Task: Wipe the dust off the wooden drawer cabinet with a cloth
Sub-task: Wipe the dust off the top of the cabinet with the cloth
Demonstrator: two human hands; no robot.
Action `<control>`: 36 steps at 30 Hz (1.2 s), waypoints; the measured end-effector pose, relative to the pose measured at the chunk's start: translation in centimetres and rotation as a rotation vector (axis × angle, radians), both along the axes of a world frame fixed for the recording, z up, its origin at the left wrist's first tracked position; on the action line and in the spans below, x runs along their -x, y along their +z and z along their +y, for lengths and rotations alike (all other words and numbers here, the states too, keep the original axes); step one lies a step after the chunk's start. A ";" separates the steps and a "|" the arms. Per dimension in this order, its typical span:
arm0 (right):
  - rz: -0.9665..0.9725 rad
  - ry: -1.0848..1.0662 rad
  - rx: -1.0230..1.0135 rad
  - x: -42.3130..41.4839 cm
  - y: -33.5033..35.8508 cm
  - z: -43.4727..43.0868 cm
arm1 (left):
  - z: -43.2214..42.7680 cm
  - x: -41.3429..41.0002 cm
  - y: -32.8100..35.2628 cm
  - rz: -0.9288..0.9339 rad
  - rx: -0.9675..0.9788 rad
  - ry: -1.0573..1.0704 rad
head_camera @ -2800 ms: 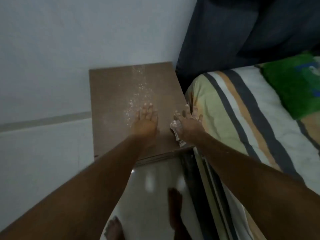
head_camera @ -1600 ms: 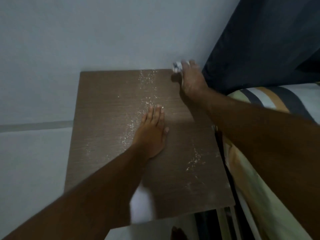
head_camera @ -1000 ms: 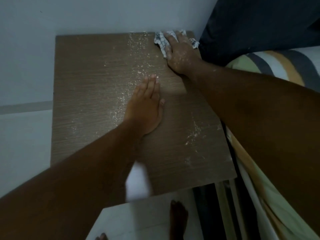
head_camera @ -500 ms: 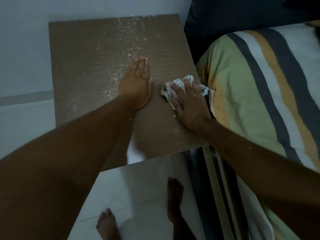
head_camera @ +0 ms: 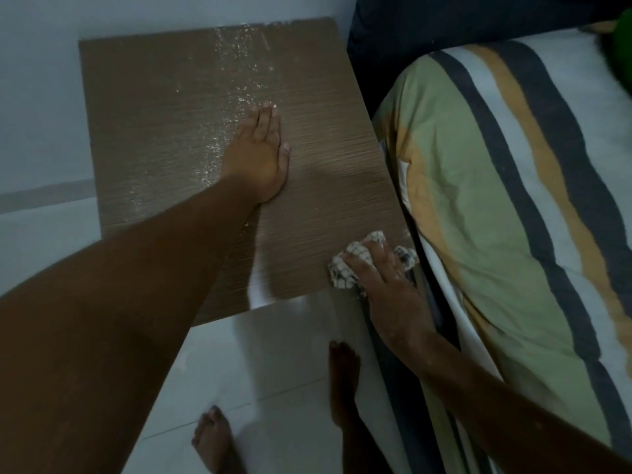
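While the left hand [head_camera: 258, 159] lies flat and spread, the right hand [head_camera: 383, 278] presses the cloth [head_camera: 345, 271] on the cabinet top's [head_camera: 164, 114] near right corner; next, the dusty streak [head_camera: 236, 80] farther left.

the cabinet top [head_camera: 164, 107] under the left hand [head_camera: 256, 159] is brown with a fine streaked grain, and pale whitish dust [head_camera: 236, 73] speckles it ahead of that hand's fingers. the cloth [head_camera: 352, 268] under the right hand [head_camera: 386, 289] is white with a dark check. right of that hand, the bedding [head_camera: 478, 186] carries green, orange, dark grey and white stripes. the floor [head_camera: 273, 364] below both hands is pale grey tile.
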State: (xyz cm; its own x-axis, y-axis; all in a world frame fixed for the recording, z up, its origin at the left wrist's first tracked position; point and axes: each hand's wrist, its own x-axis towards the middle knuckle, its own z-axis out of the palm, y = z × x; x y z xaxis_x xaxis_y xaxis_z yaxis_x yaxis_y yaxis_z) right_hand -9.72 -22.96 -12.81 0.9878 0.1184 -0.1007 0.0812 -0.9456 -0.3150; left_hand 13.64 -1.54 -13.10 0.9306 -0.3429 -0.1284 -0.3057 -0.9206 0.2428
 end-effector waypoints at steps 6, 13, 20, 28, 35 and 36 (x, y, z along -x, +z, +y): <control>0.163 -0.055 -0.172 5.1 0.6 0.2 | 0.2 -0.4 -0.2 -0.014 -0.028 -0.016; 0.002 -0.053 -0.336 2.8 3.2 2.2 | 0.0 -0.2 0.4 0.056 0.014 -0.007; -0.166 -0.034 -0.282 -13.0 5.8 4.7 | 4.3 -3.7 1.5 -0.002 0.059 0.011; -0.191 -0.037 -0.237 -35.4 5.6 8.6 | 10.0 -7.1 -0.4 -0.004 0.023 0.101; 0.104 -0.190 -0.048 -43.2 2.6 12.2 | 10.3 -6.8 -1.3 -0.049 0.082 0.105; 0.116 -0.199 -0.036 -43.3 2.1 13.0 | 10.3 -6.9 -1.3 -0.049 0.070 0.109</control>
State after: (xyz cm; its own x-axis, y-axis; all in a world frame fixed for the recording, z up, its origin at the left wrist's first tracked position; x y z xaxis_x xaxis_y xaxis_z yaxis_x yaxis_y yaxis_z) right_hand 33.53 -9.95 -10.69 0.9741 -0.0715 -0.2146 -0.1442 -0.9273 -0.3455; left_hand 20.54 8.74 -14.44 0.9674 -0.2458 -0.0614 -0.2178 -0.9305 0.2944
